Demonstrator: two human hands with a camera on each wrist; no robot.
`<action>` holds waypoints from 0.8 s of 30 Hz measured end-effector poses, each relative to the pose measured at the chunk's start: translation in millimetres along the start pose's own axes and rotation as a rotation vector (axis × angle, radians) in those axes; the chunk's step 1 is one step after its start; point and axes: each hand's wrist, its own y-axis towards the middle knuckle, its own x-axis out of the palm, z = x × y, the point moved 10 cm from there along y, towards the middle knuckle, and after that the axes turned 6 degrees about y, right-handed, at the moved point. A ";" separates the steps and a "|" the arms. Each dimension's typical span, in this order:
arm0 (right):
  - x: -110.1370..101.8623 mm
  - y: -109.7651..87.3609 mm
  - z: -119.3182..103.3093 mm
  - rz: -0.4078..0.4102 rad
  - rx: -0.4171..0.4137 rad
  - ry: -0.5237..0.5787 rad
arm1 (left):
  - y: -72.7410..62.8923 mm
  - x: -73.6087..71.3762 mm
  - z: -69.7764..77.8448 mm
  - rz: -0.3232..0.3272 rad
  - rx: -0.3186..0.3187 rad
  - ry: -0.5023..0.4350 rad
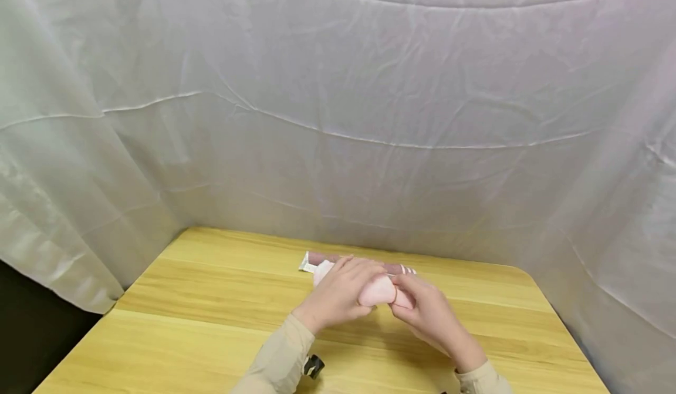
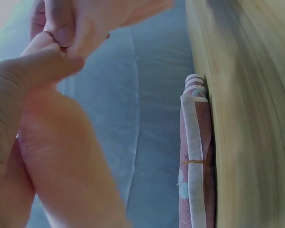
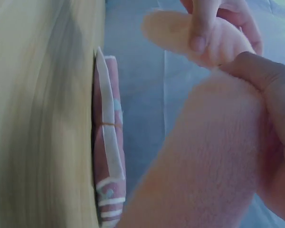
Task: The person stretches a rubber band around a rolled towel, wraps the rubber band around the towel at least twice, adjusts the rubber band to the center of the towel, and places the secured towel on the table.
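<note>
A pale pink rolled towel (image 1: 377, 291) is held between both hands above the table. My left hand (image 1: 340, 291) grips the roll from above, fingers curled over it, as the left wrist view also shows on the towel (image 2: 69, 152). At the roll's right end, my right hand (image 1: 430, 312) pinches the towel beside a thin orange-brown rubber band (image 1: 396, 294). Behind the hands lies a mauve rolled towel (image 1: 319, 258), partly hidden. In the right wrist view, that mauve towel (image 3: 99, 152) shows white edging and a band round its middle.
The wood-grained table (image 1: 222, 306) has rounded far corners. Pale grey curtain cloth (image 1: 338, 88) hangs behind it and at both sides. A small black clip-like piece (image 1: 314, 366) sits by the left sleeve.
</note>
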 end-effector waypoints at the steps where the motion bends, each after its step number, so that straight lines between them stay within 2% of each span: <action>1: -1.1 0.1 -2.8 0.012 -0.041 -0.049 | 0.1 3.0 -0.5 -0.028 -0.005 0.000; 4: -3.2 0.5 -9.7 0.045 -0.135 -0.135 | 0.2 7.4 -1.1 -0.062 -0.013 0.020; 8: -3.2 1.1 -12.4 0.055 -0.163 -0.105 | -0.1 3.4 -0.5 -0.022 -0.015 0.071; 16: -1.3 -0.5 -6.2 -0.006 -0.073 0.107 | -1.9 -15.9 -0.1 0.224 -0.006 0.107; 20: -1.7 -0.9 -4.5 -0.042 -0.065 0.245 | -4.6 -22.4 5.2 0.325 0.048 0.128; 24: -2.0 0.6 -8.9 -0.070 -0.096 0.328 | -7.0 -26.2 13.6 0.384 0.121 0.149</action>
